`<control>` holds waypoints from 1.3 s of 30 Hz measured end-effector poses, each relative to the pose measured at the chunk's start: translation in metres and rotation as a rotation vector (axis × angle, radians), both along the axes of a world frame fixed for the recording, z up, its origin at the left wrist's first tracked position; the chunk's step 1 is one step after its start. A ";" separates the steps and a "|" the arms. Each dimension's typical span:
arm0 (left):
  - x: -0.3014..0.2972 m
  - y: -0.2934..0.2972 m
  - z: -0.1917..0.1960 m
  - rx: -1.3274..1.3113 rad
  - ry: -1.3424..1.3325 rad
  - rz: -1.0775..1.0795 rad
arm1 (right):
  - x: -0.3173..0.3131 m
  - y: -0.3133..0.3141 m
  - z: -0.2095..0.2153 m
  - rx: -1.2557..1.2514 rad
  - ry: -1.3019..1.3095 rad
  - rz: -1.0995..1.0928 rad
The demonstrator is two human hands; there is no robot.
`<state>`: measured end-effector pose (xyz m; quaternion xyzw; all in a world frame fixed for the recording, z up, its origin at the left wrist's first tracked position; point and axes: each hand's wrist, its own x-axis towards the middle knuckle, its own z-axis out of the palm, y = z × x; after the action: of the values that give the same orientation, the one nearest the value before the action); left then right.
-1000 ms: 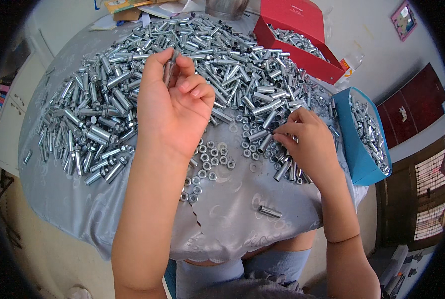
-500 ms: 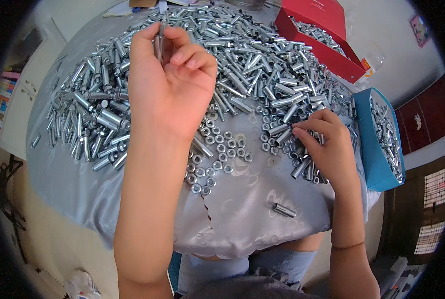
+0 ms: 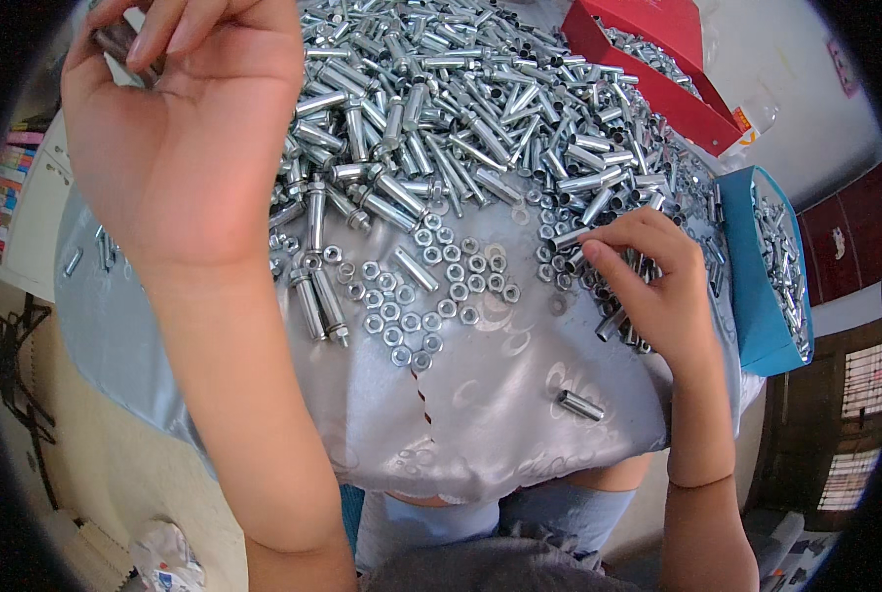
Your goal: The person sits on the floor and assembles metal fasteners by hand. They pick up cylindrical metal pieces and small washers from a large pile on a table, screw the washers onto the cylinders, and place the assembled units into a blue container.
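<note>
At the upper left, close to the view, my left hand (image 3: 189, 138) is raised palm up with its fingers curled round a metal expansion bolt (image 3: 115, 41); the fingers hide most of the bolt. My right hand (image 3: 658, 281) pinches a short silver metal sleeve (image 3: 566, 240) between thumb and forefinger at the right edge of the heap. Beneath that hand lie more sleeves and small nuts. Loose hex nuts (image 3: 459, 291) are spread across the middle of the table, with a few flat washers among them. One sleeve (image 3: 581, 405) lies alone near the front edge.
A big heap of metal sleeves and expansion bolts (image 3: 411, 104) covers the far part of the grey satin-covered table (image 3: 480, 424). A red box (image 3: 722, 123) of metal parts stands at the far right, with a blue box (image 3: 747, 296) of bolts nearer.
My left hand has swung left and nearer to the view with the bolt, uncovering bolts and nuts on the table. My right hand stays near the same spot, now with a sleeve plainly in its fingertips.
</note>
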<state>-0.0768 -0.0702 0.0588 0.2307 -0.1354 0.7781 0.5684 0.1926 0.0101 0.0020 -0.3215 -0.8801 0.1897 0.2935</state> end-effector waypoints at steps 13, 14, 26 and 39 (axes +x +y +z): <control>0.010 0.006 -0.006 -0.056 -0.101 -0.047 | -0.021 -0.012 -0.004 0.115 0.004 0.268; 0.009 0.007 -0.008 -0.048 -0.120 -0.039 | -0.030 -0.018 -0.003 0.132 -0.022 0.310; -0.004 0.015 -0.021 -0.062 -0.326 0.028 | -0.135 -0.043 -0.001 0.291 -0.387 0.325; 0.005 0.019 -0.020 -0.147 -0.350 0.087 | -0.149 -0.043 0.013 0.274 -0.668 0.350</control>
<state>-0.0714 -0.0510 0.0383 0.0554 -0.1646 0.8378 0.5175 0.0435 -0.0328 0.0152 -0.1688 -0.9856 0.0027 -0.0055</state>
